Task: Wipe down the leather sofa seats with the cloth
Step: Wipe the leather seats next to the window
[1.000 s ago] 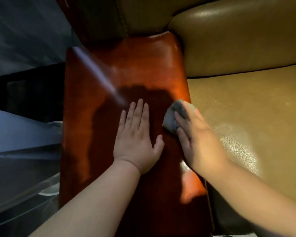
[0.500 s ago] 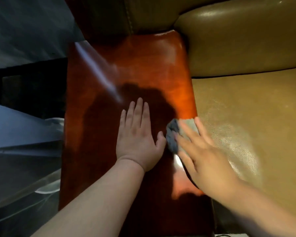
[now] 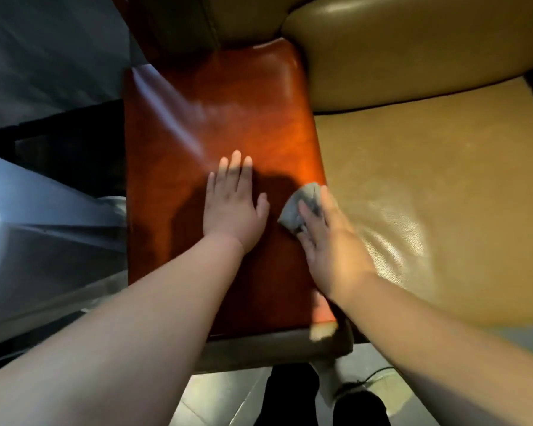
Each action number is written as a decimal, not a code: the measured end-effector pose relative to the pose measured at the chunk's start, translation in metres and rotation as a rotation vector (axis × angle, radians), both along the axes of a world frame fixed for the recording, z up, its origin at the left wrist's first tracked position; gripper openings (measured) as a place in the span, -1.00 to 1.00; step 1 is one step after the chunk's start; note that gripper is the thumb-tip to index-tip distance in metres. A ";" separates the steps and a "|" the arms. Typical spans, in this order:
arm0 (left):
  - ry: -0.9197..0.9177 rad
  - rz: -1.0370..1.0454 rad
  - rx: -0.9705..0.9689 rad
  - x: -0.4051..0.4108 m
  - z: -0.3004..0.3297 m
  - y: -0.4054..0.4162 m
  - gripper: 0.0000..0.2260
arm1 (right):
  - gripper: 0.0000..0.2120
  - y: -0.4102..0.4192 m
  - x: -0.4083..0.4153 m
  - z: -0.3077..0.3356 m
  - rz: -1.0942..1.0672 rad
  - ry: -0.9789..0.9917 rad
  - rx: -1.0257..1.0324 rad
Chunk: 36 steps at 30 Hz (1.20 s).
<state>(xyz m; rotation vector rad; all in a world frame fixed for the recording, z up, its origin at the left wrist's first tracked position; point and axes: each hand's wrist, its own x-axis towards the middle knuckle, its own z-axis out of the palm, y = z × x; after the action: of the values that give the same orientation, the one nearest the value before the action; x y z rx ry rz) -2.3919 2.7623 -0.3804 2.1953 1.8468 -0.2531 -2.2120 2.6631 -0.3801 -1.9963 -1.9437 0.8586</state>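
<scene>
Cloth (image 3: 302, 207) partly hidden under right hand (image 3: 330, 244).

Dim scene with warm light from the upper right. Glare streaks the red cushion (image 3: 228, 118) and patches the tan seat (image 3: 397, 247). The left hand (image 3: 233, 207) casts a dark shadow on the red leather. Wide-angle bending at the edges; right forearm slightly blurred.

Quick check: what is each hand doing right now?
Left hand: open, flat on the reddish-brown leather seat.
Right hand: open, straight fingers pressing the grey cloth onto that seat.
</scene>
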 end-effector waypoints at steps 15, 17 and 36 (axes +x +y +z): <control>0.079 -0.077 -0.496 0.015 0.143 -0.094 -0.56 | -0.66 -0.049 0.048 0.140 0.213 -0.044 -0.375; 0.073 -0.148 -0.410 0.024 0.178 -0.084 -0.60 | -0.70 -0.035 0.056 0.167 0.174 -0.056 -0.430; -0.128 -0.075 0.067 0.057 0.396 0.046 -0.62 | -0.90 0.083 0.143 0.393 0.122 -0.169 -0.076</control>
<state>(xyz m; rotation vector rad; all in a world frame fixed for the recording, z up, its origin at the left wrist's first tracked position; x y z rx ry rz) -2.3345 2.8081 0.0155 2.2713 1.7307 -0.0643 -2.0686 2.7465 0.0125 -2.0716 -2.1756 0.8273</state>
